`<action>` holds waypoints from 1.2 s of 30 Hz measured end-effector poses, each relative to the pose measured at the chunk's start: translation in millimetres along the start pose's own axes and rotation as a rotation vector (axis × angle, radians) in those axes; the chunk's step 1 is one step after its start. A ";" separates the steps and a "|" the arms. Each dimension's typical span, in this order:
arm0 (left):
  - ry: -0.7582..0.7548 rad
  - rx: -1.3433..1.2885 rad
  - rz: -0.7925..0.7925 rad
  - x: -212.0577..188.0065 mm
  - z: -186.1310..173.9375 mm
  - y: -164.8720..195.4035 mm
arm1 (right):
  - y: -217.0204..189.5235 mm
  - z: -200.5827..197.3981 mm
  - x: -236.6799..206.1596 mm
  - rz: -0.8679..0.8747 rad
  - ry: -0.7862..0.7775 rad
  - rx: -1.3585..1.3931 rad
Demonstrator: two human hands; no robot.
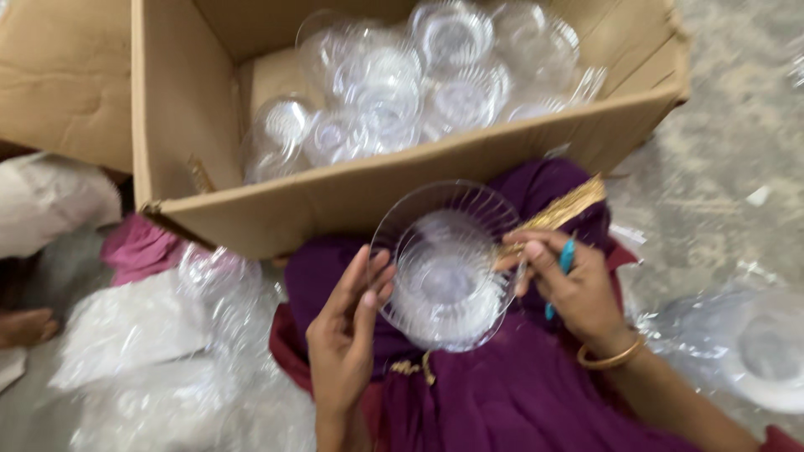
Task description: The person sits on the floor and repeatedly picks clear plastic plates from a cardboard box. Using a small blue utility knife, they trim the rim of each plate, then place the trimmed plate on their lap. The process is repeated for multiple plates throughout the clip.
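A clear ribbed plastic bowl [448, 268] is held over my lap between both hands. My left hand [347, 326] grips its left rim with the fingers curled against the edge. My right hand [574, 289] holds the right rim and also has a small teal tool [564, 261] tucked between its fingers. A gold bangle sits on my right wrist. My lap is covered in purple cloth [502, 402] with gold trim.
An open cardboard box [352, 197] stands just beyond my knees, holding several clear plastic bowls [394, 92]. Crumpled clear plastic wrapping [184, 351] lies at the left. More wrapped clear ware [754, 343] lies at the right on the grey floor.
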State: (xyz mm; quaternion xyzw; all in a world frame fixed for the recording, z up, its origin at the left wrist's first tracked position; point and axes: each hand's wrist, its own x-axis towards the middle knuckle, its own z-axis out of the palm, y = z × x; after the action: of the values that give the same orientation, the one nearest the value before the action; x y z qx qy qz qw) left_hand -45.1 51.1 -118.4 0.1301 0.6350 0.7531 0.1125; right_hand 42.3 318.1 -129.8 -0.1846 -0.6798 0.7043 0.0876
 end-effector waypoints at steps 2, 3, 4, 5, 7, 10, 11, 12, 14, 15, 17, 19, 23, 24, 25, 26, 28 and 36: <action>0.002 0.001 -0.013 -1.2 0.8 2.3 | -0.6 -1.9 2.7 -0.028 -0.018 -0.013; 0.006 -0.015 -0.015 -1.5 1.4 2.8 | -0.3 -2.3 3.2 -0.035 -0.031 -0.014; 0.010 -0.029 -0.018 -1.5 1.7 3.4 | 0.1 -2.8 3.4 -0.036 -0.032 -0.015; 0.014 -0.042 -0.022 -1.4 1.9 3.5 | 0.7 -3.4 3.2 -0.036 -0.034 -0.016; -0.009 -0.048 -0.018 -1.9 1.2 4.0 | 2.3 -4.2 1.5 -0.020 -0.032 -0.013; -0.017 -0.033 -0.005 -3.6 0.0 4.5 | 4.4 -5.8 0.3 -0.004 -0.024 -0.017; -0.015 -0.024 0.002 -4.3 -0.6 4.8 | 4.9 -6.5 0.6 -0.019 -0.020 -0.027; 0.015 0.019 0.017 -4.8 -1.7 5.4 | 5.5 -7.0 1.3 -0.036 -0.017 -0.037; 0.075 0.097 0.061 -2.5 -3.1 5.4 | 6.8 -8.2 4.4 -0.175 -0.024 -0.193; 0.101 0.105 0.049 -1.1 -4.0 5.4 | 7.9 -8.9 5.4 -0.245 -0.027 -0.271; 0.150 0.119 0.024 2.1 -6.1 5.3 | 11.5 -10.2 8.6 -0.245 0.012 -0.596; 0.141 0.135 0.026 2.6 -6.2 4.2 | 17.0 -12.8 10.3 -0.210 0.056 -0.767; 0.079 0.147 0.006 18.9 2.6 -7.8 | 26.7 -26.8 19.6 -0.164 0.102 -0.772; 0.047 0.226 0.030 27.0 5.0 -11.4 | 27.8 -30.4 24.6 -0.173 0.102 -0.764; 0.014 0.306 0.055 41.2 7.8 -16.1 | 28.3 -32.8 30.5 -0.143 0.069 -0.747; -0.019 0.385 0.081 58.7 10.9 -21.2 | 27.8 -34.5 37.5 -0.114 0.038 -0.730; -0.060 0.587 0.283 106.5 18.7 -32.5 | 22.9 -34.5 52.9 -0.042 -0.047 -0.727; -0.039 1.132 -0.008 302.2 11.2 -71.3 | -46.2 -20.6 161.1 -0.319 -0.273 -0.835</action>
State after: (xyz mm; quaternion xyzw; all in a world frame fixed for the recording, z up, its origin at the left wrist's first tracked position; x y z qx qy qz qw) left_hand -325.3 174.6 -170.9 0.1817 0.9381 0.2922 0.0399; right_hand -103.4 400.3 -107.0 -0.0031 -0.9302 0.3663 0.0227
